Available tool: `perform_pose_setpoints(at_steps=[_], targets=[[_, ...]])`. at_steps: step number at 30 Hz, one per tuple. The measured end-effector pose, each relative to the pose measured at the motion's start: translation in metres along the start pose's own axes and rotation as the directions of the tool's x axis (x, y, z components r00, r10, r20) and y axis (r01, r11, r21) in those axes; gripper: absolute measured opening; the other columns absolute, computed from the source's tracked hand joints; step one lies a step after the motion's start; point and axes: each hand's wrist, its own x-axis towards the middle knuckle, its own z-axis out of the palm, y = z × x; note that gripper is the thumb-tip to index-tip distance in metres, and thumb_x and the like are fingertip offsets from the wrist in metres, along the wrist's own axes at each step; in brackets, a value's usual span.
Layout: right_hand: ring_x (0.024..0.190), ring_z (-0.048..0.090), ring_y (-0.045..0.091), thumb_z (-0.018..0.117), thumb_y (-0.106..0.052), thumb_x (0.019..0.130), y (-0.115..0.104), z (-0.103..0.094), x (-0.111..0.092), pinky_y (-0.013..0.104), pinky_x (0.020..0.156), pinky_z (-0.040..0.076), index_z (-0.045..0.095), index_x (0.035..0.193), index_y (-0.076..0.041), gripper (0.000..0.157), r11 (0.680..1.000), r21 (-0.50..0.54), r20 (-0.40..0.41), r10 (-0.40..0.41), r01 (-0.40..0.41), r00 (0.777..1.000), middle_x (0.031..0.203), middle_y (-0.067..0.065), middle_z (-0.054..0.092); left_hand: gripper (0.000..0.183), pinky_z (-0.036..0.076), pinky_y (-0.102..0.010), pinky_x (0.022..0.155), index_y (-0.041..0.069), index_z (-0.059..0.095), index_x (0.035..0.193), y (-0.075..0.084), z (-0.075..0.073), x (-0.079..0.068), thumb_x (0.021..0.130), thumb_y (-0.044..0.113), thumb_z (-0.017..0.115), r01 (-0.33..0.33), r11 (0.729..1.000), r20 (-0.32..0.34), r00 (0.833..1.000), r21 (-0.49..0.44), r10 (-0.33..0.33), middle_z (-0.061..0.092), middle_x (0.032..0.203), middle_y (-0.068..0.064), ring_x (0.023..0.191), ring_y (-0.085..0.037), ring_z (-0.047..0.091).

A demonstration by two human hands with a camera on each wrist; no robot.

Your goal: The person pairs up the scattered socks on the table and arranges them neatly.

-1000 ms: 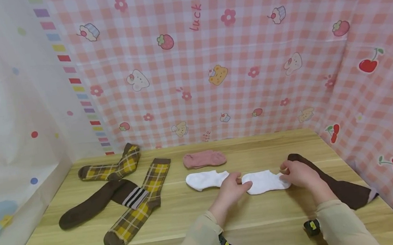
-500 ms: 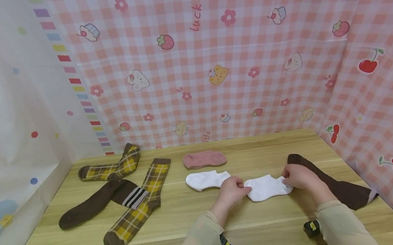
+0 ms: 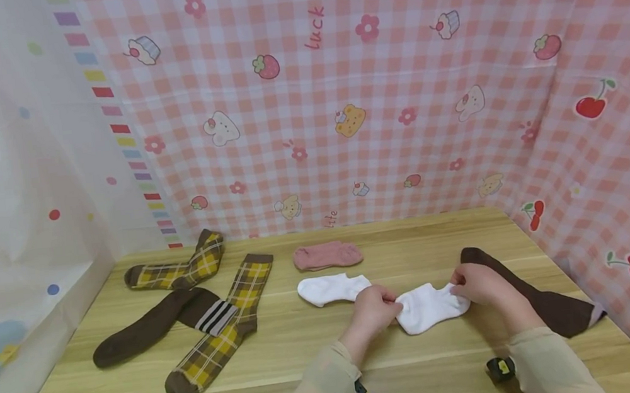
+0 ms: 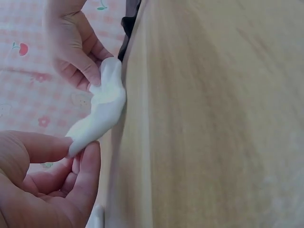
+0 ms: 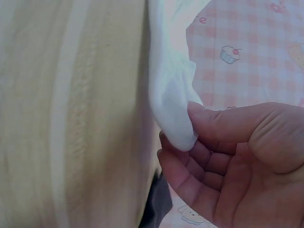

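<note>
A white ankle sock (image 3: 431,309) is stretched between both hands, low over the wooden table. My left hand (image 3: 373,310) pinches its left end between thumb and fingers, as the left wrist view shows on the sock (image 4: 102,114). At the other end, my right hand (image 3: 483,283) pinches the sock between thumb and fingertips; the right wrist view shows this grip on the white fabric (image 5: 173,95). A second white ankle sock (image 3: 329,289) lies flat just left of my left hand, its right end partly covered by that hand. Beyond it lies a pink ankle sock (image 3: 327,255).
On the left of the table (image 3: 287,382) lie two yellow-brown plaid socks (image 3: 207,257) and a dark brown sock (image 3: 140,333) with a striped cuff, overlapping. Another dark brown sock (image 3: 554,309) lies beside my right forearm. Patterned cloth (image 3: 308,127) hangs behind the table.
Both hands keep hold of the white sock. Its body has shifted towards the table's front and turned slightly, with its left part lower, away from the other white sock.
</note>
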Motion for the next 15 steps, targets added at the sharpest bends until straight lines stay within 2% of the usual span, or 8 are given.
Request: perform_pose_setpoints(at_steps=[3, 9, 15], targets=[[0.070, 0.050, 0.018, 0.070, -0.007, 0.087, -0.004, -0.003, -0.002, 0.033, 0.064, 0.043, 0.061, 0.082, -0.004, 0.011, 0.999, 0.038, -0.021, -0.004, 0.005, 1.000, 0.075, 0.002, 0.056, 0.003, 0.052, -0.020, 0.051, -0.005, 0.070, 0.084, 0.001, -0.002, 0.000, 0.084, -0.003, 0.071, -0.002, 1.000, -0.020, 1.000, -0.025, 0.001, 0.063, 0.066, 0.000, 0.056, -0.017, 0.066], [0.073, 0.050, 0.018, 0.068, -0.009, 0.091, -0.009, -0.006, -0.003, 0.033, 0.065, 0.043, 0.061, 0.086, -0.004, 0.010, 0.993, 0.118, -0.061, -0.001, 0.008, 0.998, 0.079, 0.003, 0.057, 0.005, 0.050, -0.020, 0.053, -0.004, 0.070, 0.088, 0.003, -0.008, 0.000, 0.088, 0.001, 0.069, -0.041, 0.998, -0.102, 0.994, -0.049, 0.036, 0.061, 0.069, 0.000, 0.056, -0.007, 0.057], [0.075, 0.050, 0.019, 0.067, -0.012, 0.093, -0.009, -0.006, -0.003, 0.033, 0.065, 0.044, 0.062, 0.093, 0.000, 0.013, 0.981, 0.193, -0.084, -0.001, 0.017, 0.996, 0.083, 0.005, 0.057, 0.009, 0.052, -0.023, 0.055, -0.006, 0.070, 0.092, 0.006, -0.015, 0.001, 0.090, 0.003, 0.067, -0.019, 0.990, -0.170, 0.985, -0.139, -0.005, 0.060, 0.073, -0.001, 0.060, -0.007, 0.054]])
